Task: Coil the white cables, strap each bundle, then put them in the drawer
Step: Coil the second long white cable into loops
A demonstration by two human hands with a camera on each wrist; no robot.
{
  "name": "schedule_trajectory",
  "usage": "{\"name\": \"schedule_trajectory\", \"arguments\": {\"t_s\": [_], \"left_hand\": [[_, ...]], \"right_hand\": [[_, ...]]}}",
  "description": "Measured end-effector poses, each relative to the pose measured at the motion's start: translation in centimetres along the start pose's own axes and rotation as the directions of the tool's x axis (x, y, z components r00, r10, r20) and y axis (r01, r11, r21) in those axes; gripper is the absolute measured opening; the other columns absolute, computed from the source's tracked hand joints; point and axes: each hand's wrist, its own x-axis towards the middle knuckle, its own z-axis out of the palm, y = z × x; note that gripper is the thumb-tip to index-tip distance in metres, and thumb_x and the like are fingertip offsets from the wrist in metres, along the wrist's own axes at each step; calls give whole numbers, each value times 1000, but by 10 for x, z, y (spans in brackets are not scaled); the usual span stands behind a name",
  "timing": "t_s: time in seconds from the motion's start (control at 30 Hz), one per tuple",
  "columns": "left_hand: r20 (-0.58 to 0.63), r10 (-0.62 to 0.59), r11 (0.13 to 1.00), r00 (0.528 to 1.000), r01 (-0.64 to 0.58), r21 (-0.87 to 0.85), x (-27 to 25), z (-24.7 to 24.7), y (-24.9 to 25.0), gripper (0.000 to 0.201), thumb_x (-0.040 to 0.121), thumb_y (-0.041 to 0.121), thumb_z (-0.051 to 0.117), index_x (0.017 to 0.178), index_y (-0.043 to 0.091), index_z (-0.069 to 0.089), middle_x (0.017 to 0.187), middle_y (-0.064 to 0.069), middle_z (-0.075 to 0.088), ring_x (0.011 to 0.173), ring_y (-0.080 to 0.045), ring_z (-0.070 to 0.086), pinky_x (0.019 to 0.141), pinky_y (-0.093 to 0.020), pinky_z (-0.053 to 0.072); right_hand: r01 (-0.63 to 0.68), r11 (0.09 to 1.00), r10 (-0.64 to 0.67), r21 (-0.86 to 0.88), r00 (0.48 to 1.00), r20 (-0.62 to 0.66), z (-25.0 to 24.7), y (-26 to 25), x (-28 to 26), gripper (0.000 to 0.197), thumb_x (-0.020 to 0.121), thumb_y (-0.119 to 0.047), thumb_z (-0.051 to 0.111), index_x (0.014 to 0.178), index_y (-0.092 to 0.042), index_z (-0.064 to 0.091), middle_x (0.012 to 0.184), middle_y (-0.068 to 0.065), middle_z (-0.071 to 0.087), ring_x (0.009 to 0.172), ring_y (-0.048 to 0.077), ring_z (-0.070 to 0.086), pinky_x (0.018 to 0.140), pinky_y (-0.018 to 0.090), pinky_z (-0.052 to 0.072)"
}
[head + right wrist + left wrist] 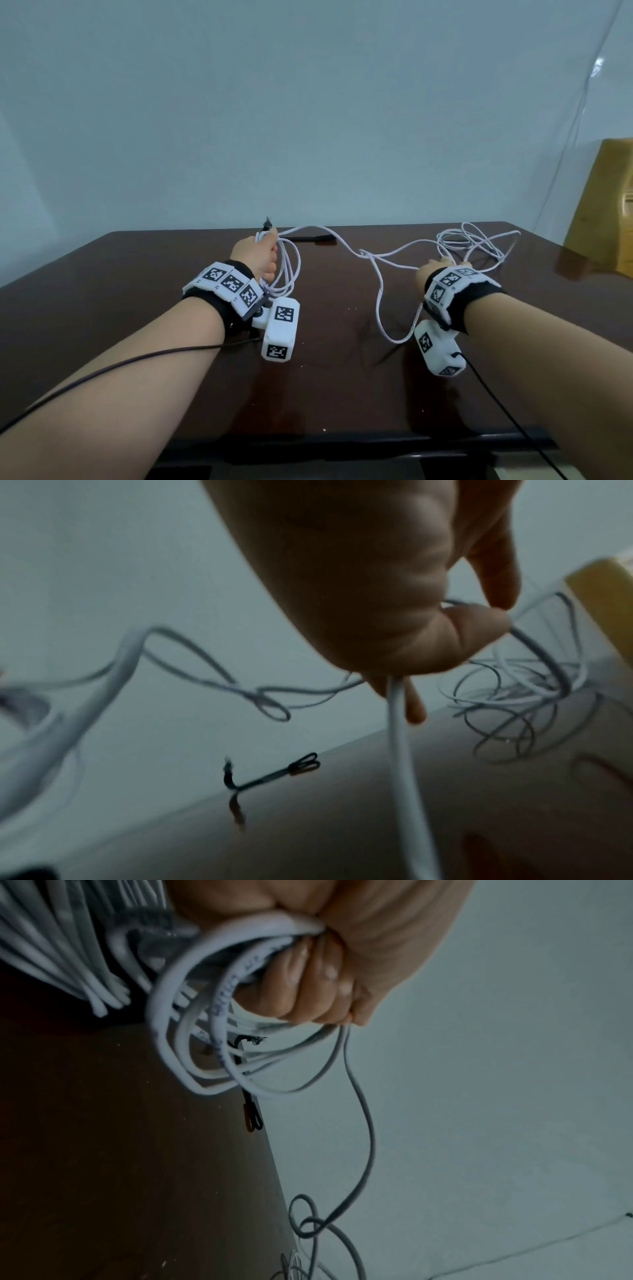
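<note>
My left hand (262, 253) is raised over the dark table (137, 291) and grips a coil of white cable (287, 270). In the left wrist view my curled fingers (308, 988) close round the coil's loops (192, 1053). From the coil the cable runs right in a sagging line to my right hand (442, 265). That hand pinches the cable (404, 750) between thumb (472, 620) and fingers. Beyond it a loose tangle of white cable (479, 241) lies at the table's back right. A black strap (308, 238) lies near the far edge, one end bent up.
A yellow wooden piece of furniture (606, 212) stands past the table's right end. A plain pale wall (308, 120) rises behind the far edge. Dark sensor leads (120, 366) trail from both wrists over the near part of the table.
</note>
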Motion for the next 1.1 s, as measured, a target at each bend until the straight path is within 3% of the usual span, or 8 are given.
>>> {"name": "schedule_trajectory", "arguments": {"t_s": [0.17,0.27,0.33,0.5,0.63,0.7,0.93,1.1], "left_hand": [[-16,-47,992,999,44,-116,-5,6,-3,37,98,31,48,65,14,41,35,6,31,26,-7,23,34,-11,18],[-7,-10,995,1000,9,-96,-7,13,-7,39,98,32,46,64,14,41,36,6,30,29,-9,23,35,-14,18],[17,2,992,1000,0,-123,-8,17,-7,39,98,32,45,63,14,40,38,5,29,29,-9,22,35,-14,18],[42,71,996,997,-69,-52,-17,18,4,40,98,31,44,62,14,38,35,6,31,27,-10,24,37,-14,19],[-17,178,981,984,-176,81,-18,15,6,43,97,35,45,60,14,40,35,7,33,32,-16,28,42,-20,23],[12,193,981,981,-193,31,-20,16,6,42,97,35,46,61,14,40,36,7,33,31,-13,27,40,-19,22],[181,245,959,952,-212,-187,-33,15,34,39,100,36,42,67,17,38,40,8,27,30,-6,20,36,-14,16],[353,248,841,902,-20,-541,-40,2,61,46,97,43,42,59,18,45,36,10,24,26,-2,20,31,-14,15]], "right_hand": [[271,820,-281,504,958,-58,-21,-4,-13,65,81,17,31,124,-20,61,141,2,47,125,17,47,81,11,41],[342,606,-172,719,938,-301,-29,-9,-16,56,76,19,29,93,-13,72,114,9,63,78,13,56,49,5,38],[336,538,-88,773,935,-345,-36,-16,-16,49,78,17,32,89,-10,72,106,12,64,77,20,56,58,15,42],[291,735,-13,612,909,-417,-55,-21,-23,56,82,6,35,120,-28,57,132,5,49,118,28,48,93,34,44],[445,173,93,879,881,-465,-79,-27,-40,42,86,11,35,114,-9,60,124,13,59,109,24,56,73,27,48],[435,-7,42,900,900,-434,-91,-36,-52,36,86,0,48,121,-9,54,128,15,56,107,22,54,86,32,50],[466,689,-346,555,884,-314,-78,-56,-55,124,65,-39,83,149,-16,-5,153,11,24,138,29,32,110,43,34],[507,800,-416,322,854,-311,-67,-48,-35,85,75,-26,77,145,-20,28,146,5,39,128,26,44,106,38,38]]}}
